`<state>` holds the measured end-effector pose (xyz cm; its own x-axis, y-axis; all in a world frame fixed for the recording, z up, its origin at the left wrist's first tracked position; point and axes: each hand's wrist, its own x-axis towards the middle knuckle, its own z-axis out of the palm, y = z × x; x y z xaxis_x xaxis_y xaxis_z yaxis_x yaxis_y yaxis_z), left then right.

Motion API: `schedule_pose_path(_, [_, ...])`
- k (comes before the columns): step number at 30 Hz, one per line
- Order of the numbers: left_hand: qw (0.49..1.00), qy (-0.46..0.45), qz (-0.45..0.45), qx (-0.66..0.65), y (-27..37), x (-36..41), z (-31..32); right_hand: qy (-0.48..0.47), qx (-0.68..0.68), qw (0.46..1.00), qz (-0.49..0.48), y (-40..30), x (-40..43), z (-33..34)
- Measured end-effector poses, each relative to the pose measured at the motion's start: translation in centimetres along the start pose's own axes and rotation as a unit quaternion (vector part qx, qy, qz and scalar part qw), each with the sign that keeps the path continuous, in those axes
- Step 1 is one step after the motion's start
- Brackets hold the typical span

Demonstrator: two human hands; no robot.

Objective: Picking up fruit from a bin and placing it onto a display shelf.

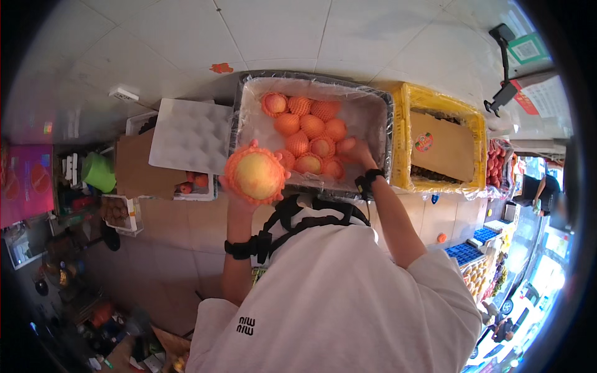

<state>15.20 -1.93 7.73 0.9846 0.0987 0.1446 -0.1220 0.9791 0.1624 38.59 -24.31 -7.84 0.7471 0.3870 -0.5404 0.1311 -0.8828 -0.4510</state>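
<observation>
My left hand (239, 201) holds up a yellow-pink peach (256, 176) in an orange foam net, over the front left corner of a dark crate (389, 135) lined with clear plastic. Fingertips show around the net's edge. Inside the crate, several round fruits (311, 126) in the same orange nets sit grouped on the liner (254, 126). My right hand (357, 151) reaches into the crate's right side, its fingers against the netted fruits at the front right. How firmly those fingers close on a fruit is hidden.
Right of the crate stands a yellow plastic crate (400, 140) with cardboard (443, 144) on top. A white moulded tray (191, 135) and brown cardboard (147, 163) lie over boxes at the left. A phone holder (503, 93) juts in at upper right. People appear far right.
</observation>
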Motion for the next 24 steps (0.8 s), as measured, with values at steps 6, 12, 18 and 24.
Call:
schedule_pose_path(6, [0.993,-0.038,-0.062,-0.093,1.0,-0.6,-0.5,0.033,0.225,0.97,-0.081,-3.8,-8.3,-6.5])
schedule_pose_path(12, [0.956,0.064,-0.22,-0.182,-1.4,-0.5,-2.2,0.083,0.431,0.893,-0.097,-4.9,-18.7,-10.5])
schedule_pose_path(18, [0.909,0.07,-0.397,-0.108,-5.8,0.4,-4.1,0.173,0.479,0.858,-0.066,-1.9,-28.0,-12.2])
schedule_pose_path(24, [0.827,0.086,-0.537,-0.145,-14.2,-1.8,-0.6,0.247,0.645,0.717,-0.094,3.7,-35.7,-10.3])
